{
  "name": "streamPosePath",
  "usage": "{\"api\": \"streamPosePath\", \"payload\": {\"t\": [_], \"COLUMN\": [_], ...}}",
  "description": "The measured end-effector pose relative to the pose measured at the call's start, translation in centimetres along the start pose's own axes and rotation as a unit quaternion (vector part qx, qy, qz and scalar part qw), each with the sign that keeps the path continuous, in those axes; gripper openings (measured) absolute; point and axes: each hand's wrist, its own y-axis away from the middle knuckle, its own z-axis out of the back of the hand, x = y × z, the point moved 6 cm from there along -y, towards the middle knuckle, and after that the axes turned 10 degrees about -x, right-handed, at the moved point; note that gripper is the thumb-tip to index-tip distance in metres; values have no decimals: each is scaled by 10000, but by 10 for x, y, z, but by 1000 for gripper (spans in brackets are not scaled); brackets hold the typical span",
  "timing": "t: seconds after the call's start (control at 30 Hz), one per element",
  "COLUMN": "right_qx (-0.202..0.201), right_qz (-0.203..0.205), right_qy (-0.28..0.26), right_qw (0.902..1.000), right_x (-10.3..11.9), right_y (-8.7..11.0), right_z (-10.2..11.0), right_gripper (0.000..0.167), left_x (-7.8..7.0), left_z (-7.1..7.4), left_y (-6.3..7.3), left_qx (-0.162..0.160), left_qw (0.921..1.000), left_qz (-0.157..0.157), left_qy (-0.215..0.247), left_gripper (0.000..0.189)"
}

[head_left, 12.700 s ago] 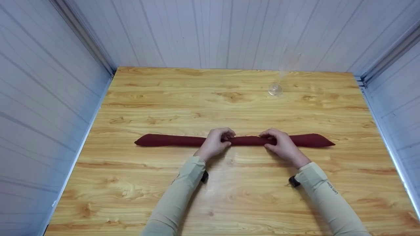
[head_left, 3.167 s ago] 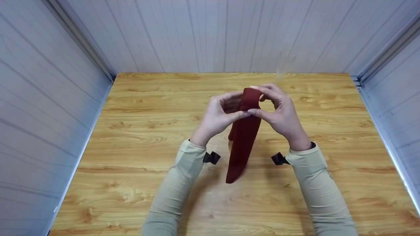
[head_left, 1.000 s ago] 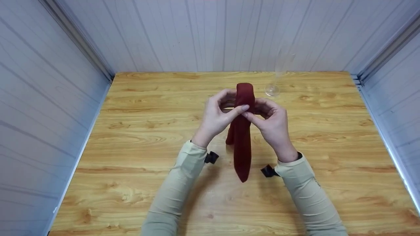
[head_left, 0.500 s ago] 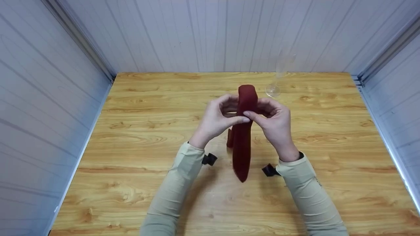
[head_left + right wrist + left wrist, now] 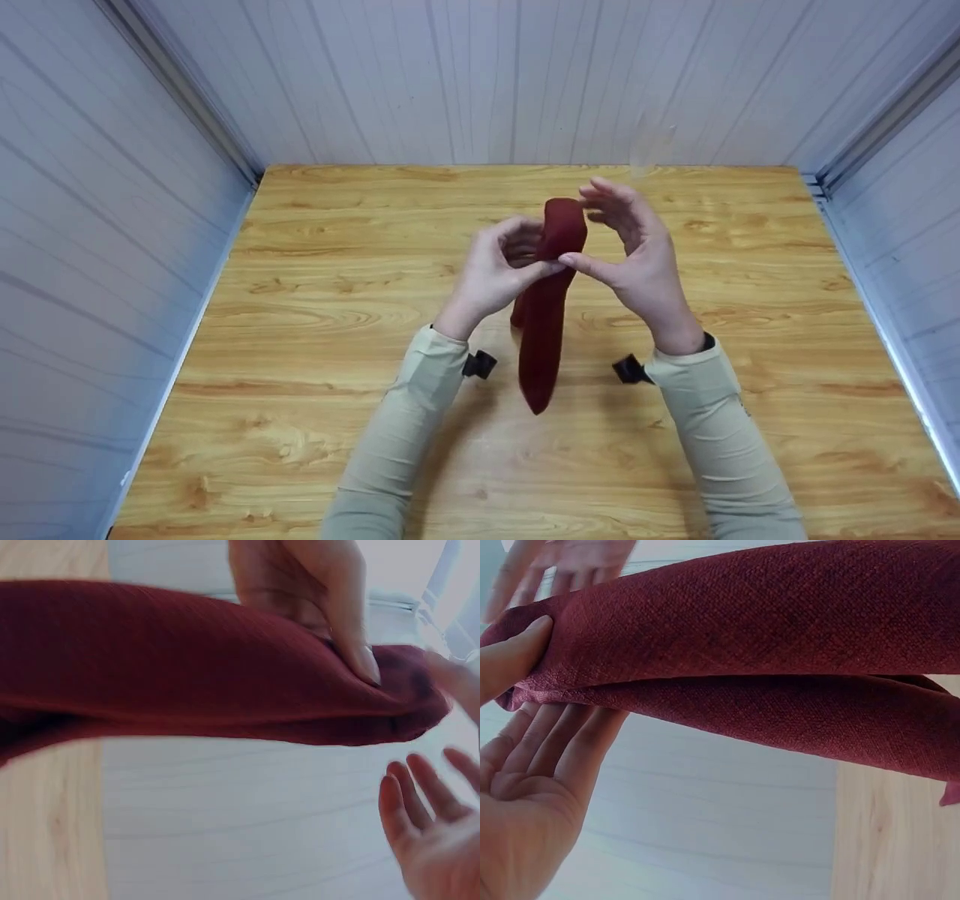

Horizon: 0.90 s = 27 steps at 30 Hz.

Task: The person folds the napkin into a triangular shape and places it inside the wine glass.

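Note:
A burgundy cloth napkin (image 5: pixel 541 322), rolled into a long strip and doubled over, hangs above the table with its fold at the top. My left hand (image 5: pixel 491 266) pinches it just below the fold, thumb in front and fingers behind. In the left wrist view, the two rolled halves of the napkin (image 5: pixel 765 622) run side by side away from the left hand (image 5: pixel 536 802). My right hand (image 5: pixel 641 259) has its thumb tip against the napkin near the left thumb. Its fingers are spread away from the cloth, and the right wrist view shows a gap between the right hand (image 5: pixel 442 832) and the napkin.
A clear stemmed glass (image 5: pixel 651 146) stands toward the back right, its base hidden behind the right hand. Pale panelled walls (image 5: pixel 472 82) close in the wooden table (image 5: pixel 322 247) at the back and on both sides.
Earlier the napkin lay flat as one long roll; now it is doubled and raised. Over the last half second the right fingers have come off the cloth and its hanging end has swung left.

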Motion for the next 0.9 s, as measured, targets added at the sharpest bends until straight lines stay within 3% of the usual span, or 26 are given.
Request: {"api": "streamPosePath", "payload": {"t": [0.17,0.3,0.5,0.6,0.8,0.9], "right_qx": [628,594,520,510,482,459], "right_qz": [208,207,403,472,641,737], "right_qy": [125,295,551,697,969,1090], "right_qw": [9977,9976,9963,9951,9921,9902], "right_x": [3,3,7,10,14,16], "right_y": [-7,-8,-10,-11,-13,-13], "right_z": [-7,-7,-9,-10,-11,-11], "right_gripper": [56,48,42,39,34,32], "left_x": [2,12,28,26,5,6], "left_z": [-2,-3,0,0,-2,-3], "left_y": [0,-3,-7,-7,-4,-5], "left_qx": [45,31,-46,-90,-170,-129], "left_qw": [10000,10000,9990,9988,9995,9996], "left_qz": [-10,-78,-429,-469,-272,-229], "left_qy": [-24,-44,-121,-120,-62,90], "left_gripper": [35,34,32,30,25,27]}}
